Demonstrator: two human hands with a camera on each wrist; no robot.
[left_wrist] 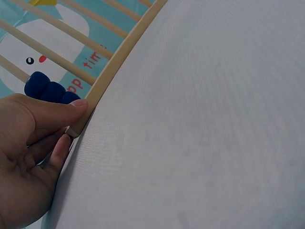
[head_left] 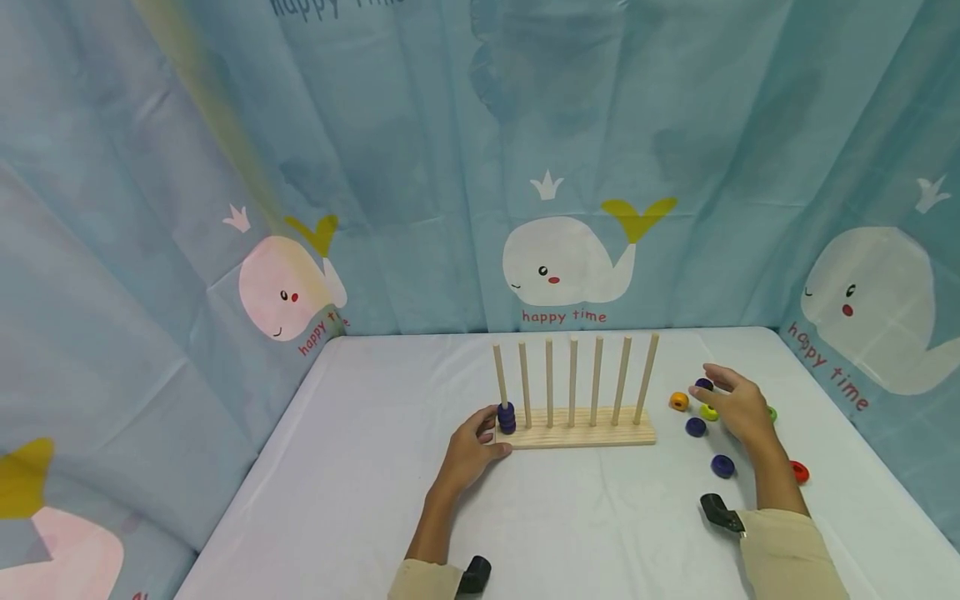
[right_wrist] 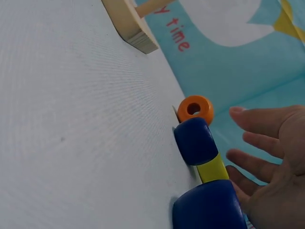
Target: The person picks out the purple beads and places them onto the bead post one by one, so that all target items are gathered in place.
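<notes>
A wooden peg rack (head_left: 585, 437) with a row of upright pegs stands on the table. Dark blue beads (head_left: 507, 418) are stacked on its leftmost peg. My left hand (head_left: 467, 454) grips the left end of the base, with the thumb (left_wrist: 71, 110) on its front edge. To the right of the rack, my right hand (head_left: 742, 412) hovers over loose beads, fingers spread and holding nothing. Its fingertips are close to a dark blue bead (head_left: 703, 384), and a yellow bead (head_left: 708, 413) lies below them. An orange bead (right_wrist: 195, 109) sits just beyond the thumb in the right wrist view.
Nearer the front lie two more dark blue beads (head_left: 696, 427), one closer to me. A red bead (head_left: 800, 472) and a green bead (head_left: 772, 413) are partly behind the right arm. A whale-print curtain (head_left: 420, 250) hangs around the white-covered table (head_left: 360, 433).
</notes>
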